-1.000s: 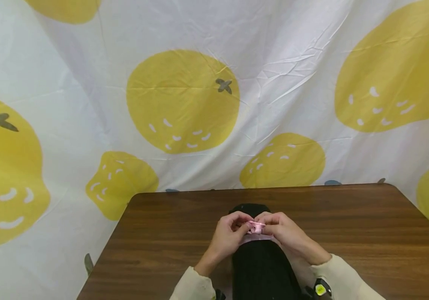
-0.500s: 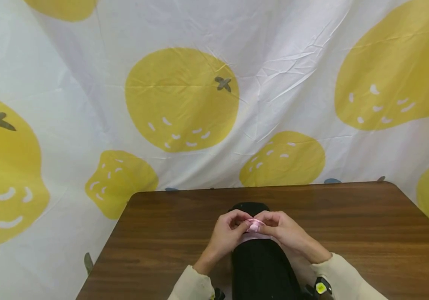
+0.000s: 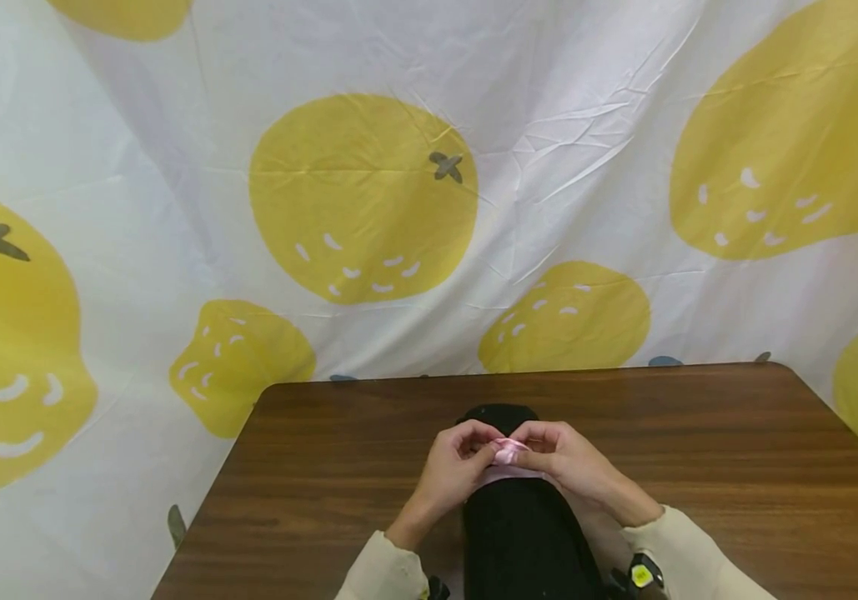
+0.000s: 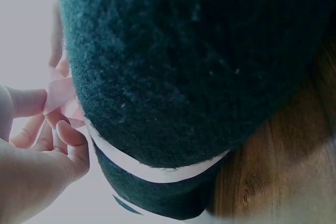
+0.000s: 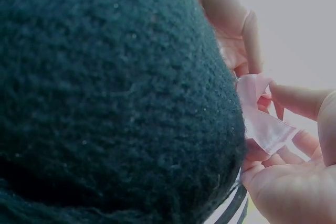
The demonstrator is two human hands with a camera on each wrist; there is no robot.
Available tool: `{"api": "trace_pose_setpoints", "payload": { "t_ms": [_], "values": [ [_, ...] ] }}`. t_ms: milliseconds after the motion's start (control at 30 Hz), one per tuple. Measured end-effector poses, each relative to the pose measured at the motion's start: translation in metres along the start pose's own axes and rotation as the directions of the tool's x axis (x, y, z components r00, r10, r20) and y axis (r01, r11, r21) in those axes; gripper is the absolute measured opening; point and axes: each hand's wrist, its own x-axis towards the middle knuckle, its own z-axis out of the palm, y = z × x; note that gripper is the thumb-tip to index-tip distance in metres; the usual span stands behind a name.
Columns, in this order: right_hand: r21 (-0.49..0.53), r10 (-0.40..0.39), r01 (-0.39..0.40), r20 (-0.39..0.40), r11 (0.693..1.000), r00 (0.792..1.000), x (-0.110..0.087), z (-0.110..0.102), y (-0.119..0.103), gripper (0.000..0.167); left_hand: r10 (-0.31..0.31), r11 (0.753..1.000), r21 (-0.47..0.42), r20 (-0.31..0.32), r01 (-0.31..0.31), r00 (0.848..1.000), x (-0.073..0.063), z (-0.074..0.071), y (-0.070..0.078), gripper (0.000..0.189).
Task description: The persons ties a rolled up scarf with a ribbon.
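Note:
A long dark knitted roll [image 3: 526,537] lies on the table, its length pointing away from me. A pink satin ribbon runs round it as a band [image 4: 152,167]. On top of the roll, both hands meet at the ribbon's knotted or folded part [image 3: 507,451]. My left hand [image 3: 453,468] pinches the ribbon between thumb and fingers from the left. From the right, my right hand [image 3: 582,467] pinches it too, thumb laid across the fold. A ribbon end with a slanted cut [image 5: 270,130] shows in the right wrist view. Fingers hide how the ribbon crosses.
The brown wooden table [image 3: 338,467] extends to both sides of the roll. Behind its far edge hangs a white cloth [image 3: 549,100] printed with yellow fruit. Pale sleeves [image 3: 383,571] and a dark wrist strap [image 3: 644,572] sit at the forearms.
The small gap seen in the ribbon a second ago has closed up. My right thumb has shifted left over the fold. Left hand and roll stay nearly still.

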Motion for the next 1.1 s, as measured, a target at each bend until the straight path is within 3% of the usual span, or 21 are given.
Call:
{"api": "trace_pose_setpoints", "payload": {
  "t_ms": [267,467,667,733,933,1100],
  "values": [
    [-0.129,-0.007,-0.003,-0.074,0.992,0.997,0.001,0.003,0.001,0.027,-0.022,0.999,-0.023,0.007,0.022,1.000,0.000,0.000,0.003,0.011],
    [-0.178,0.000,-0.020,-0.109,0.984,0.994,0.001,0.005,-0.001,0.026,-0.003,1.000,-0.025,0.002,0.003,1.000,0.000,0.001,0.000,0.010],
    [-0.217,0.006,-0.034,-0.131,0.976,0.991,0.001,0.006,-0.001,0.026,-0.015,1.000,-0.026,0.005,0.015,1.000,0.007,0.003,-0.026,0.011],
    [-0.217,0.012,-0.042,-0.136,0.975,0.991,0.002,0.006,-0.001,0.026,-0.010,0.999,-0.036,0.007,0.010,1.000,0.009,0.003,-0.033,0.010],
    [-0.161,0.043,-0.071,-0.169,0.984,0.985,0.003,0.008,-0.001,0.030,-0.005,0.999,-0.041,0.005,0.005,1.000,0.010,0.003,-0.035,0.012],
    [-0.106,0.044,-0.068,-0.212,0.992,0.976,0.003,0.011,-0.005,0.039,-0.024,1.000,0.013,-0.007,0.024,1.000,0.007,0.004,-0.024,0.010]
  ]
}}
